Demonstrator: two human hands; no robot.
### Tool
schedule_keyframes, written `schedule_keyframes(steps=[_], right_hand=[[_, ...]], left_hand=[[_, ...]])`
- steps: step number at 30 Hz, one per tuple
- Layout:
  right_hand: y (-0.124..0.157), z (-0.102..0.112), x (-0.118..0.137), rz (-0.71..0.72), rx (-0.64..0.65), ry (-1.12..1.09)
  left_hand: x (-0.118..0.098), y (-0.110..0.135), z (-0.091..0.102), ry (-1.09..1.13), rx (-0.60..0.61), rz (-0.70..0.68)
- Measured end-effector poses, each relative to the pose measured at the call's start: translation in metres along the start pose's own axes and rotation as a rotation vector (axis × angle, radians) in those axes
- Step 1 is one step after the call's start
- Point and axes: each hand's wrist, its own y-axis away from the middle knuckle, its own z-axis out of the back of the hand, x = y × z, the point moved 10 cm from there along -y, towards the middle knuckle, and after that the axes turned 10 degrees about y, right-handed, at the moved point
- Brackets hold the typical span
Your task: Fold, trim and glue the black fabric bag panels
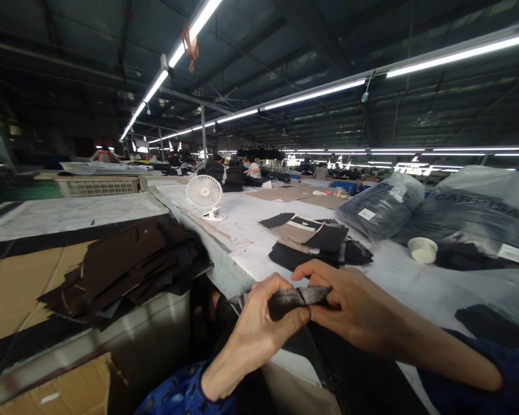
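Low in the middle of the head view, my left hand [263,323] and my right hand [346,305] meet over a piece of dark fabric [289,301]. Fingers and thumbs of both hands pinch its folded, greyish edge, and the two thumbs nearly touch. Black cloth [346,363] hangs below my hands toward my lap. Just beyond them on the white table lies a small pile of black and tan cut fabric pieces [324,237].
A white fan [204,196] stands on the table's left side. Dark brown fabric pieces [134,265] are heaped on the left. At right are filled plastic bags [476,213] and a paper cup [422,250]. A cardboard box [78,392] sits at lower left.
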Motion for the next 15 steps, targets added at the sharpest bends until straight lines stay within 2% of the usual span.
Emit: schedule_keyframes(steps=[6, 11, 15], right_hand=[[-0.005, -0.003, -0.004, -0.046, 0.081, -0.247], [-0.008, -0.026, -0.012, -0.127, 0.286, -0.59], [-0.007, -0.026, -0.008, -0.09, 0.304, -0.556]], left_hand=[[0.006, 0.001, -0.004, 0.124, 0.044, 0.072], [0.019, 0.003, -0.001, 0.204, 0.041, 0.135], [0.022, 0.003, 0.001, 0.214, 0.042, 0.138]])
